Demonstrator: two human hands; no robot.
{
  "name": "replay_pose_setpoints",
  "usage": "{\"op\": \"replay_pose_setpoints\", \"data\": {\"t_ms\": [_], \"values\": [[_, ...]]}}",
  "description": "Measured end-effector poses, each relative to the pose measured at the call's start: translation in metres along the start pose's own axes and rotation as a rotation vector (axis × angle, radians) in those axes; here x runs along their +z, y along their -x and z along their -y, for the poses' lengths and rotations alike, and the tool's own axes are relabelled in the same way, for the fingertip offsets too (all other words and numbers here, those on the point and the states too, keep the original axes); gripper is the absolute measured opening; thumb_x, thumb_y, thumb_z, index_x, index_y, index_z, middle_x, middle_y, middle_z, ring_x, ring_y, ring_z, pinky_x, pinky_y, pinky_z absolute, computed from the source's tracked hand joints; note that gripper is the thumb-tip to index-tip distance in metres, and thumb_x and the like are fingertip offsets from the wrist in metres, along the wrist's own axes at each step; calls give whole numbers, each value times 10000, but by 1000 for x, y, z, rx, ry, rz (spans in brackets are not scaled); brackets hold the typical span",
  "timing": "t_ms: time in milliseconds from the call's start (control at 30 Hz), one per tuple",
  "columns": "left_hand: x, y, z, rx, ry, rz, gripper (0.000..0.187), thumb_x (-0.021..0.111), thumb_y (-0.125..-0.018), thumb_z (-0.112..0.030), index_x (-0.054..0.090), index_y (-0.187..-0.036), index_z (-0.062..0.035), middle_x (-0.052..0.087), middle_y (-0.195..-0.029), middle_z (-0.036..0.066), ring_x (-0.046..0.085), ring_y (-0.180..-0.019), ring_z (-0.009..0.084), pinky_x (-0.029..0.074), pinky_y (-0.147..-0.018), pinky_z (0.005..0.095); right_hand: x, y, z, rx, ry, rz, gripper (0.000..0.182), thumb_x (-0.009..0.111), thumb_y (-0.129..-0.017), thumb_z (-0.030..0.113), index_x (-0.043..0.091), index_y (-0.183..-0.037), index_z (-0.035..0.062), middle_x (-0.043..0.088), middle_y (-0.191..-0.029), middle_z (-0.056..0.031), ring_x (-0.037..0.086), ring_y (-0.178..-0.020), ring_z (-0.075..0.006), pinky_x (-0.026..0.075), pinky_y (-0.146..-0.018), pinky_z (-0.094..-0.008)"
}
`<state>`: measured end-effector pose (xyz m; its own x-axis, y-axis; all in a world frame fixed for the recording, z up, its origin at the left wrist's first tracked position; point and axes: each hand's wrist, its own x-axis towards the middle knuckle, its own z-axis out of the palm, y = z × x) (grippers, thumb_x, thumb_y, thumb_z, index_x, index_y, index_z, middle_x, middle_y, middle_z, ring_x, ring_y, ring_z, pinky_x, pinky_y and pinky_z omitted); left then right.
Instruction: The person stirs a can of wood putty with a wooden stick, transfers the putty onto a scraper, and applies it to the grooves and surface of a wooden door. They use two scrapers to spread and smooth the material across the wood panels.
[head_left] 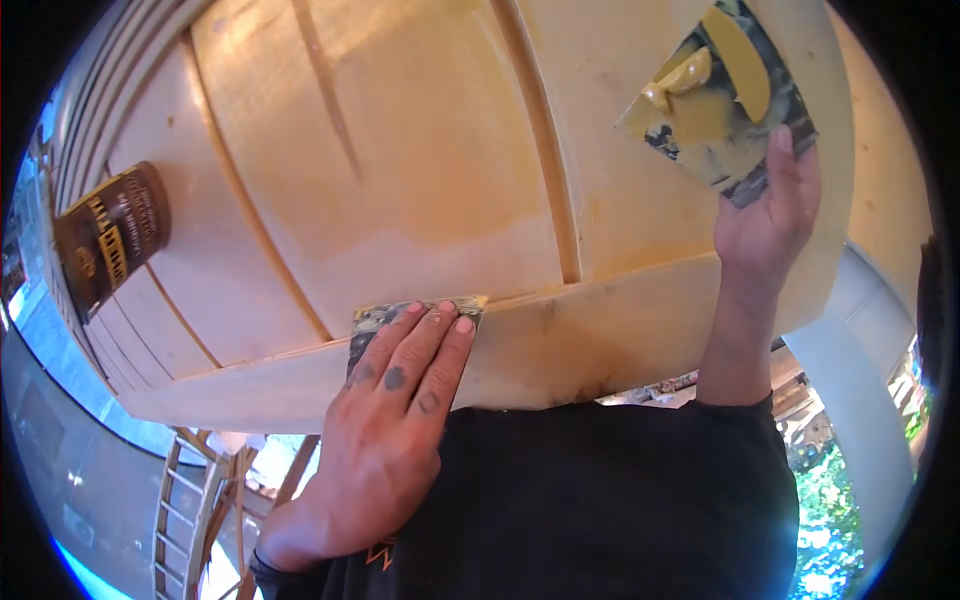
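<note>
A pale wooden door panel [400,170] with raised mouldings lies flat before me. My left hand [400,400] presses a wide putty knife [420,310] flat against the panel's near rail, fingers spread on the blade. Tan filler smears show on the rail beside it. My right hand [765,215] holds up a second flat blade [715,95] at the upper right, loaded with a lump of yellow-tan wood filler [735,65].
A brown can [105,240] with a gold label stands on the panel at far left. Below the panel's edge I see my dark shirt [600,500], a wooden ladder-like frame [195,500] on the ground, and greenery at lower right.
</note>
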<state>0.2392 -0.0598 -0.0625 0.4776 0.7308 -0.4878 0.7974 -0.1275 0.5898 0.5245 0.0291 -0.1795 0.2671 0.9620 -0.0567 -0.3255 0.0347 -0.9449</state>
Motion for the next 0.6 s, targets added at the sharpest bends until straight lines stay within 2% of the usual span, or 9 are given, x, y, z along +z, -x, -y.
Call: {"op": "replay_pose_setpoints", "data": {"t_ms": [33,133,200,267,300,433,533,600], "values": [[4,-4,-3,-27,-10,-2,615,503,-670,148,508,-1276,40,518,-1286,214,495,-1200,396,419,-1004,461,1,0,-3,-22,21,-29,379,438,-975,118,420,-1315,-48,529,-1287,-165,524,-1188,-249,402,-1019,-401],[3,-11,-9,-100,4,17,596,504,-664,150,535,-1249,39,531,-1275,211,509,-1197,389,426,-999,462,-3,6,-6,-103,-46,-4,328,413,-982,97,457,-1264,-65,570,-1217,-146,556,-1126,-216,431,-974,-355],[-3,-15,-12,-188,9,-17,553,505,-680,160,570,-1213,26,564,-1241,201,533,-1182,375,438,-996,454,-18,4,0,-81,-111,156,337,412,-985,107,452,-1271,-67,571,-1221,-163,563,-1122,-226,425,-987,-366],[-13,-12,-16,-324,12,-86,494,508,-714,180,617,-1161,2,616,-1184,184,570,-1158,348,452,-997,436,-35,5,9,-24,-165,205,346,410,-988,115,445,-1280,-67,571,-1227,-176,568,-1123,-235,420,-998,-379],[-16,-6,-12,-356,2,-135,438,493,-759,161,636,-1140,-2,636,-1158,179,590,-1134,339,458,-990,438,-39,3,10,11,-194,191,352,410,-988,118,442,-1286,-67,571,-1230,-181,570,-1124,-240,417,-1004,-386],[-34,22,5,-456,-8,-182,481,434,-782,166,621,-1180,-28,616,-1201,198,582,-1151,348,460,-991,442,-36,-2,15,96,-273,173,366,391,-992,123,433,-1303,-65,544,-1272,-192,534,-1183,-260,387,-1037,-415],[-33,30,11,-504,8,-198,509,491,-698,190,625,-1150,-1,639,-1140,192,586,-1133,367,452,-988,432,-38,-2,18,144,-329,187,374,386,-995,132,431,-1305,-72,517,-1306,-198,503,-1221,-262,369,-1053,-425],[-33,30,11,-484,27,-167,462,511,-730,160,626,-1144,-11,639,-1142,193,591,-1126,365,468,-973,440,-40,-1,20,154,-314,163,377,389,-995,134,430,-1307,-74,517,-1307,-198,503,-1220,-260,374,-1048,-426]]}}
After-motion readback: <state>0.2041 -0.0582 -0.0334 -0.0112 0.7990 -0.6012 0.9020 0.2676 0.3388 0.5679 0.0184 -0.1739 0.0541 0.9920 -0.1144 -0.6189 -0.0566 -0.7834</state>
